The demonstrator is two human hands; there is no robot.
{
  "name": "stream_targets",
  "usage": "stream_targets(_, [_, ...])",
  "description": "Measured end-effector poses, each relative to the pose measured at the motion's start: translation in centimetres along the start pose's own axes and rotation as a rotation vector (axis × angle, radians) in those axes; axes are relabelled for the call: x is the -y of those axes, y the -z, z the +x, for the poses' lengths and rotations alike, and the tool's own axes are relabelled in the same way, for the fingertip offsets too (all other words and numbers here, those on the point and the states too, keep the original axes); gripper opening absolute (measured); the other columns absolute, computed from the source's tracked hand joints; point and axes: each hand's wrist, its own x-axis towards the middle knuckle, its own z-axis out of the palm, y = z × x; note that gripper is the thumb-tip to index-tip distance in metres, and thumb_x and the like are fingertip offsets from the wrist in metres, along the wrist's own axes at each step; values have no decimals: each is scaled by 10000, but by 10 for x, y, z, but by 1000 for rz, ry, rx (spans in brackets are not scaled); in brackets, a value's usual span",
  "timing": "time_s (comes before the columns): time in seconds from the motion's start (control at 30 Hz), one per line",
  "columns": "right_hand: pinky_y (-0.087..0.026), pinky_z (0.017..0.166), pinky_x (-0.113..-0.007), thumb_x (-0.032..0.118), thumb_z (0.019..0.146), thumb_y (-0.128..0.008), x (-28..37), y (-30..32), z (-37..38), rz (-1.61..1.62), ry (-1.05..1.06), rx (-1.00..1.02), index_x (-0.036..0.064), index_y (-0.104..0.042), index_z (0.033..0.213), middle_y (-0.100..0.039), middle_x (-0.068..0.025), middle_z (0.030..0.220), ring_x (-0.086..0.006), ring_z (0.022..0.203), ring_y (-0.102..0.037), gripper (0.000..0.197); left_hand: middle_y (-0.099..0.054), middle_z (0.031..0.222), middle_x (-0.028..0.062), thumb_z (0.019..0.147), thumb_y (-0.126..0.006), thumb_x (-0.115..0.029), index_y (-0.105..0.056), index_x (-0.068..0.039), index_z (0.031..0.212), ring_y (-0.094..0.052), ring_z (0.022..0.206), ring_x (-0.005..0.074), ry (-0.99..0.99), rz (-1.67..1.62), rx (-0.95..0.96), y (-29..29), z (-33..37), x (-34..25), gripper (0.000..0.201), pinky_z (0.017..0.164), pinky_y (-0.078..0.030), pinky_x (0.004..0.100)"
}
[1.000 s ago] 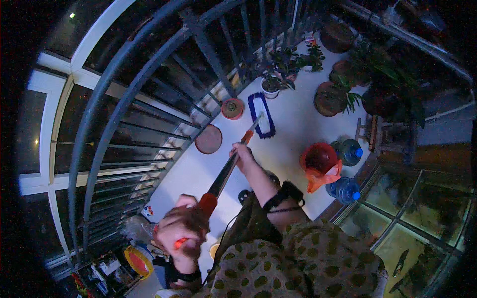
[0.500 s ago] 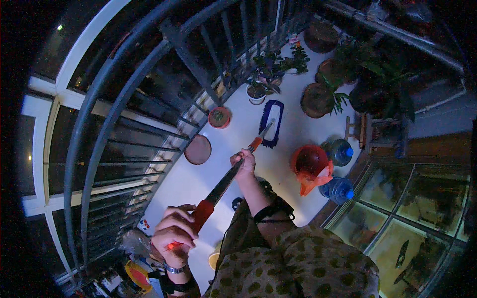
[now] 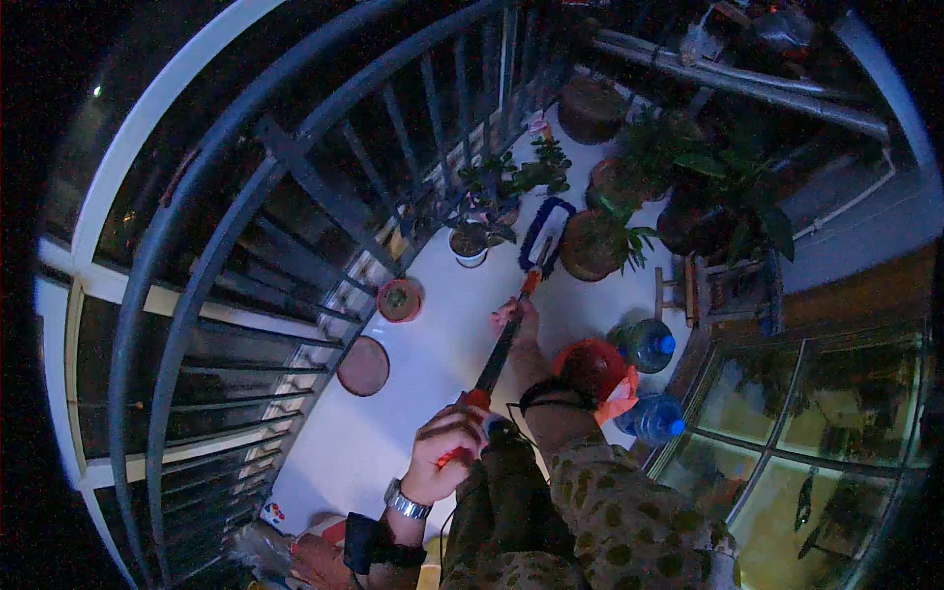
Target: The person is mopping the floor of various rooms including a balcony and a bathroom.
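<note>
A flat mop with a blue-fringed head (image 3: 534,238) lies on the pale floor, its head beside the potted plants. Its dark handle (image 3: 497,362) with red-orange sections slants back toward me. My left hand (image 3: 444,449), with a silver watch at the wrist, is closed around the red near end of the handle. Further along the shaft, my right hand (image 3: 518,319) grips it just below the orange joint. Close beside my right forearm stands a red bucket (image 3: 580,366), partly covered by that arm, with an orange plastic bag (image 3: 619,396) over its rim.
Two blue-capped water jugs (image 3: 641,346) stand to the right by a glazed window. Several plants, including a white pot (image 3: 469,248) and a small cactus pot (image 3: 399,300), line the floor. A round brown dish (image 3: 363,366) sits near the dark railing (image 3: 221,246) on the left.
The mop head has shifted forward, closer to the brown pots. My left hand has moved right and forward with the handle end, and my right hand has reached further out.
</note>
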Motion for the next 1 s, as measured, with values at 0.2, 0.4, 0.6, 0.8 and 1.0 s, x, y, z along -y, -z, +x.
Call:
stream_targets(0.2, [-386,428,-287,214,775,-486,40,-19,33,-595,182,-563,57,-507,727,-503,-47,560,-168,489,-482,165,-498,697,91,597,-436,-7,-439,-13,610,-504,819,302,-2,30,156,-20,48,35,15,727,-404,367])
stream_targets(0.4, [-419,439,-282,99,704,-558,29,-63,-5,-997,122,-330,17,-458,687,-523,-96,602,-175,473,-491,130,-522,812,117,586,-419,12,-461,0,632,-471,912,290,-31,127,169,-45,76,105,63,782,-379,344])
stream_targets(0.6, [-437,455,-290,88,722,-528,72,-82,7,-762,270,-287,34,-416,834,-511,-79,653,-166,540,-504,167,-481,1010,85,777,-458,-49,-521,-18,919,-501,860,182,-119,305,-108,-96,127,163,159,676,-437,254])
stream_targets(0.8, [-441,425,-298,136,769,-498,71,-38,14,-926,267,-388,30,-426,814,-491,-71,616,-165,511,-498,136,-513,714,-12,823,-482,-146,-517,-86,948,-510,586,121,673,-426,-131,-107,108,172,142,521,-454,252])
stream_targets(1.0, [-433,347,-331,127,770,-501,-24,-34,-43,-1048,232,-441,84,-401,884,-452,-50,598,-177,428,-468,158,-509,745,2,814,-486,-126,-497,-79,986,-488,583,103,745,-468,-178,-48,18,136,178,513,-452,249])
